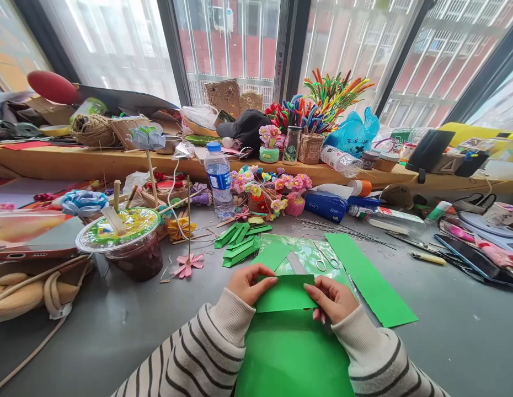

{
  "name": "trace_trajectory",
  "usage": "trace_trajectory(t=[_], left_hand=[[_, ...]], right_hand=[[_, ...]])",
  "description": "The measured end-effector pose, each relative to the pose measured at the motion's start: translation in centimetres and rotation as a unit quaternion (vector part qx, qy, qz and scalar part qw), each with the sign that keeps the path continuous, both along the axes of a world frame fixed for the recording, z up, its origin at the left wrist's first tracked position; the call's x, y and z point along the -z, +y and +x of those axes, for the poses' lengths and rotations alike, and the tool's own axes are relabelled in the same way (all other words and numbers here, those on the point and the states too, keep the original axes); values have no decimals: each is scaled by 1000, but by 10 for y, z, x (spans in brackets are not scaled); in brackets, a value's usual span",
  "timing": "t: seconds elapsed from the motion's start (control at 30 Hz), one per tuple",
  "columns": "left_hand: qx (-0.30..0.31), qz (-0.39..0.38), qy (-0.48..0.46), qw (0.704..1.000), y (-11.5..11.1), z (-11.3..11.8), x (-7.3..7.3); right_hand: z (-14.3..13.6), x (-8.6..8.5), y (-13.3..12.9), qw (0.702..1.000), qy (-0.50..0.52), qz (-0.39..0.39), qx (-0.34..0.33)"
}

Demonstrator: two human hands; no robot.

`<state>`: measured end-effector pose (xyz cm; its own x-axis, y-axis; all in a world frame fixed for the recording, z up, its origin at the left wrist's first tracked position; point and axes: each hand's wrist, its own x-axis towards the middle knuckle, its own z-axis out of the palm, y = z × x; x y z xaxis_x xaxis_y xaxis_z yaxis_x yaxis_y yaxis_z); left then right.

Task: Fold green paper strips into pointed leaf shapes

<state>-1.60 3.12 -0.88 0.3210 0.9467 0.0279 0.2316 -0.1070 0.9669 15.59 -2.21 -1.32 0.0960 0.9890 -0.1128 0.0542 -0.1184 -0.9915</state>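
Note:
A small green paper piece [286, 293] is held up between my two hands. My left hand [251, 284] pinches its upper left edge with thumb and forefinger. At its right edge, my right hand [331, 298] grips it, thumb on the near face. Below lies a large green sheet [295, 353]. A long green strip [370, 278] rests to the right. Scissors [326, 257] and a ruler [295, 263] lie on a clear packet beyond my hands, and several folded green paper pieces [240, 242] are at its left.
A lidded cup [134, 256] and a pink paper flower [188, 265] stand left. Behind are a water bottle [220, 184], crocheted flowers [260, 190] and a blue tissue pack [326, 205]. A phone [474, 256] lies right. A cluttered wooden ledge [174, 168] runs below the windows.

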Motion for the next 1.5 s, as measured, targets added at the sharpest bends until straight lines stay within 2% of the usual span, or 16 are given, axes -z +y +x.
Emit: trace_trajectory(t=[0.13,0.23,0.33,0.53,0.67,0.87,1.0,1.23,1.5], left_hand=[[-4,-43,-68,997,-1,2,-1],[42,-135,-129,982,-5,5,-3],[91,-187,-130,969,-8,6,-3],[133,-217,-138,957,-9,6,-3],[126,-233,-137,954,-9,6,-7],[122,-266,-152,944,-8,4,-12],[120,-259,-134,949,-8,4,-11],[83,-197,-137,967,-8,6,-6],[94,-201,-153,963,-7,6,-2]], right_hand=[[1,3,1,999,28,1,15],[2,2,2,995,73,11,69],[1,-2,2,989,120,8,87],[-1,-10,-2,985,172,-26,7],[1,-13,-3,981,187,-30,-50],[0,-11,-4,981,167,-21,-92],[0,-8,-3,978,173,-7,-112],[-5,-11,-5,990,108,6,-91],[-2,-6,-1,991,106,-39,-66]])
